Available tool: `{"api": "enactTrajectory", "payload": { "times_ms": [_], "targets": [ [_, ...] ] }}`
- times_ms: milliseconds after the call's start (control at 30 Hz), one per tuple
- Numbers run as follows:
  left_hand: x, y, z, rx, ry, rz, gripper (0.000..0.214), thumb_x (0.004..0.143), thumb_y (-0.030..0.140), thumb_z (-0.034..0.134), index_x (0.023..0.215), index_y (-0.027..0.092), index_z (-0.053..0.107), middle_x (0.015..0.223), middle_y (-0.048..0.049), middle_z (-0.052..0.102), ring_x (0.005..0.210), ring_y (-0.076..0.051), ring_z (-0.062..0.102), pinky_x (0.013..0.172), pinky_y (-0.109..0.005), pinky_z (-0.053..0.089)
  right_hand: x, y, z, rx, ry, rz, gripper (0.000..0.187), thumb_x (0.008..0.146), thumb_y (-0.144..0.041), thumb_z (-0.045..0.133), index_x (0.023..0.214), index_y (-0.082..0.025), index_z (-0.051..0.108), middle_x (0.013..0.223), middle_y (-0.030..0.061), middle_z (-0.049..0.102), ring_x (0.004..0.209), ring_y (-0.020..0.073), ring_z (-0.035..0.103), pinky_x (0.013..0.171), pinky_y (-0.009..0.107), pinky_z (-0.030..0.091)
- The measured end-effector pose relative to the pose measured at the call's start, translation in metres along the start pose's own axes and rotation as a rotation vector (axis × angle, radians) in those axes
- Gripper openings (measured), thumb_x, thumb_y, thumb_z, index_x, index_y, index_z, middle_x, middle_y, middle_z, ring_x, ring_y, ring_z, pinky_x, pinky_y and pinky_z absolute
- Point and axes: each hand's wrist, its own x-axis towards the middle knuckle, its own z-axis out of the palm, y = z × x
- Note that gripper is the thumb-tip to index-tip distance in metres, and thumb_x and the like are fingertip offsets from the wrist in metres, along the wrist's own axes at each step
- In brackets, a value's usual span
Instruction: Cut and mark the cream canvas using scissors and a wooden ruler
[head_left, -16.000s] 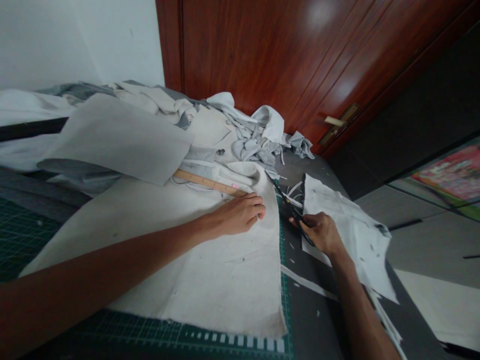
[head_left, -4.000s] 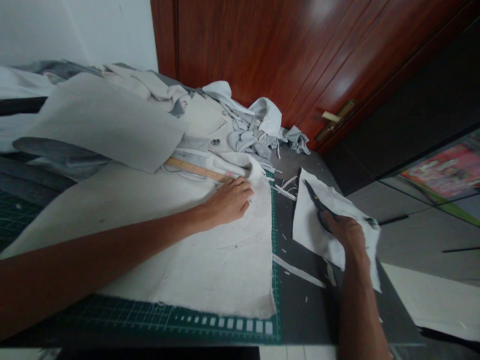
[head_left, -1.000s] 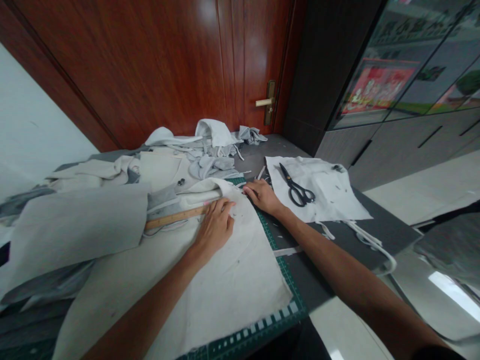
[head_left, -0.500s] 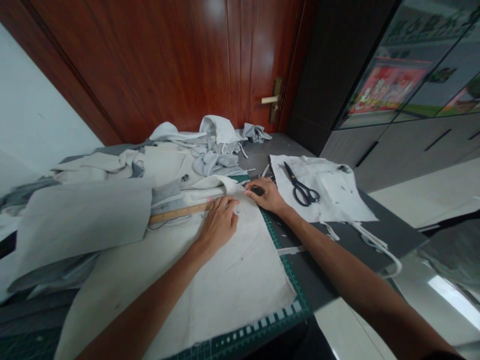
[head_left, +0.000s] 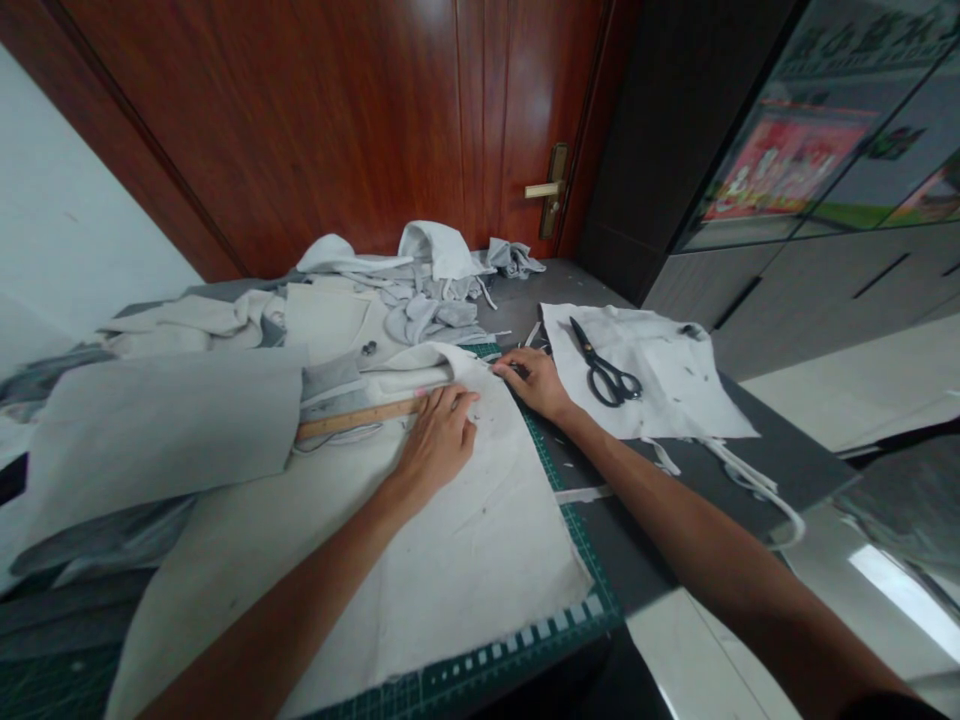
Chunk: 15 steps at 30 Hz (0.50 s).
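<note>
A large cream cloth (head_left: 450, 560) lies on a green cutting mat (head_left: 592, 600), with its far edge folded over. My left hand (head_left: 439, 435) rests on it, palm down and fingers stretched, at the right end of a wooden ruler (head_left: 356, 418). My right hand (head_left: 536, 382) is at the cloth's far right corner, thumb and fingers pinched on its edge; the fingertips are partly hidden. To its right, black scissors (head_left: 606, 372) lie on a white cloth piece (head_left: 667, 370).
Grey and white fabric pieces (head_left: 431, 315) are heaped at the back by the wooden door (head_left: 337, 120). A stiff pale sheet (head_left: 161, 430) covers the left side. White cord (head_left: 754, 485) hangs over the dark table's (head_left: 795, 460) right edge.
My right hand's fingers have drawn closer together at the cloth's edge. My left hand stays in place on the cloth. The view has shifted slightly.
</note>
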Motion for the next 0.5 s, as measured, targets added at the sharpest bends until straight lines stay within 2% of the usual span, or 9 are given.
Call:
{"api": "enactTrajectory", "payload": {
  "times_ms": [233,400,500],
  "targets": [
    [0.0005,0.0010,-0.0018,0.002,-0.008,0.001,0.039,0.090,0.007,0.047,0.125,0.018,0.062,0.126,-0.0117,0.063,0.120,-0.031,0.056,0.113,-0.051,0.041,0.0005,0.0004,0.0000,0.041,0.018,0.025,0.029,0.102,-0.042,0.061,0.086,-0.022,0.075,0.087,0.0037,0.077,0.076,0.0203,0.066,0.085,0.036,0.045],
    [0.0001,0.0013,-0.0019,-0.001,-0.009,0.003,0.039,0.091,0.007,0.047,0.125,0.019,0.062,0.127,-0.0112,0.063,0.121,-0.030,0.056,0.114,-0.050,0.041,0.0004,-0.0006,-0.0001,0.082,0.010,0.034,0.031,0.103,-0.041,0.058,0.085,-0.021,0.073,0.086,0.0035,0.075,0.078,0.0202,0.066,0.084,0.035,0.044],
    [-0.0003,0.0008,-0.0012,-0.002,-0.009,0.002,0.039,0.091,0.007,0.047,0.125,0.018,0.062,0.127,-0.0120,0.063,0.122,-0.030,0.055,0.116,-0.053,0.039,0.0011,-0.0010,0.0006,0.115,-0.004,0.046,0.033,0.103,-0.044,0.057,0.084,-0.021,0.071,0.084,0.0035,0.074,0.080,0.0201,0.065,0.086,0.034,0.045]
  ]
}}
